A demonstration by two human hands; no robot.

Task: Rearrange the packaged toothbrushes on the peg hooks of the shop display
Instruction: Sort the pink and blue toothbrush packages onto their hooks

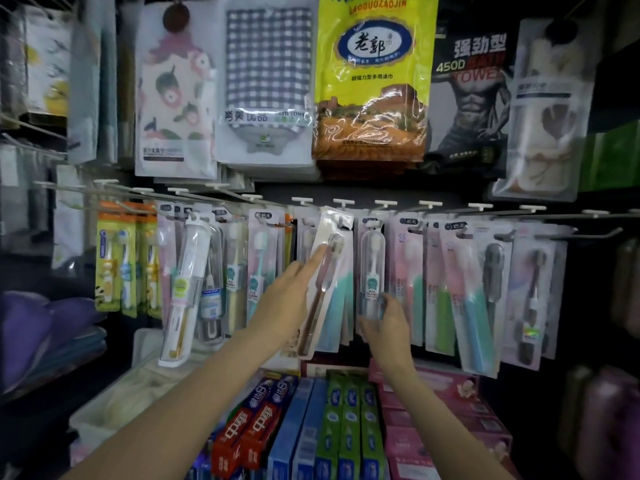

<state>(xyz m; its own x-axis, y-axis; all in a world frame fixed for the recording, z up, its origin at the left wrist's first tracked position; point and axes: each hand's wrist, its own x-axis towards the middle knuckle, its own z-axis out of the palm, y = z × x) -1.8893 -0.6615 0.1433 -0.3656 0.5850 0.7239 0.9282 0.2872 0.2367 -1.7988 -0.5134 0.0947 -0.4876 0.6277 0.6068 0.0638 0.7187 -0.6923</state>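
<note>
A row of peg hooks [343, 203] carries several packaged toothbrushes across the middle of the display. My left hand [289, 301] holds a white pack with a brown toothbrush [329, 268], tilted, its top at a hook near the centre; my index finger lies straight along the pack. My right hand [384, 320] grips the lower end of a hanging clear pack with a white toothbrush [372, 268] just to the right. Pink, green and blue toothbrush packs [460, 292] hang further right, yellow children's packs [121, 261] at the left.
Bagged towels and cloths [372, 81] hang on the row above. Toothpaste boxes [322, 431] in red, blue, green and pink stand on the shelf below my arms. Folded purple cloth [31, 334] lies at the left. A white case pack [187, 289] hangs tilted left of centre.
</note>
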